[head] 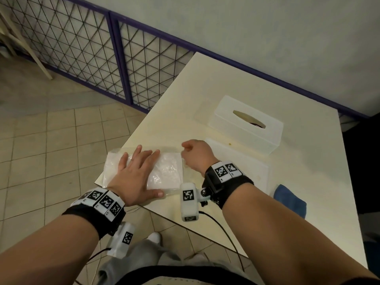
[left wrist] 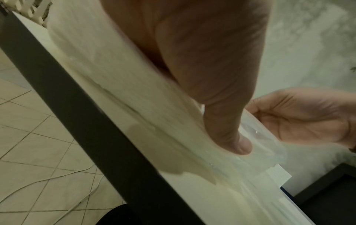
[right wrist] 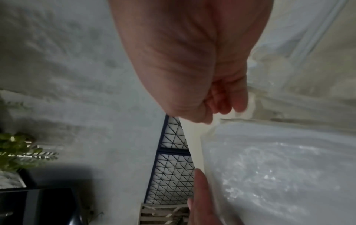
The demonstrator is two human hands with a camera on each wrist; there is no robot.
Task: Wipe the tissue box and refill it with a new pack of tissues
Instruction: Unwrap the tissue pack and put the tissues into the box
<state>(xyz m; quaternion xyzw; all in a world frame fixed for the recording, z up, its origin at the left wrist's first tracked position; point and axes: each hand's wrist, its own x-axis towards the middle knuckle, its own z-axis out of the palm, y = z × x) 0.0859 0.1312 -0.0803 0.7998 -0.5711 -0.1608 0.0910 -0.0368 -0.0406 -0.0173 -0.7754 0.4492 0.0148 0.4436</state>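
Observation:
A new tissue pack [head: 164, 171] in clear plastic wrap lies at the table's near left corner. My left hand [head: 139, 167] presses flat on top of it with straight, spread fingers; in the left wrist view the thumb [left wrist: 231, 137] lies on the pack [left wrist: 154, 121]. My right hand [head: 193, 155] has its fingers curled and pinches the wrapper's right end, as the right wrist view shows for the hand [right wrist: 212, 99] and the pack [right wrist: 279, 167]. The translucent white tissue box [head: 246, 126], oval slot up, stands farther back on the right.
A flat white panel [head: 242, 161] lies on the cream table [head: 287, 233] between the box and my right arm. A blue cloth [head: 290, 200] sits at the table's right edge. A mesh railing [head: 123, 58] and tiled floor lie to the left.

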